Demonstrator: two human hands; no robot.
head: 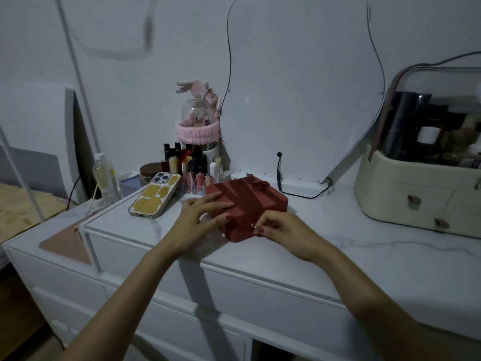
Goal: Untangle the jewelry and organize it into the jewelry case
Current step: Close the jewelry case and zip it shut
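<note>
A closed red jewelry case (250, 201) with a bow on its lid lies on the white marble-look dresser top (338, 246). My left hand (197, 220) rests on the case's left side, fingers stretched over the lid and thumb against the front edge. At the case's front corner my right hand (281, 230) pinches the small metal zipper pull (253, 226). No loose jewelry shows.
A phone (153, 198) in a yellow-patterned case lies left of the jewelry case. Behind stand lipsticks and cosmetics (192, 168), a water bottle (105, 178) and a mirror (304, 95) with a black cable (302, 194). A cream cosmetics organiser (421, 188) stands at right.
</note>
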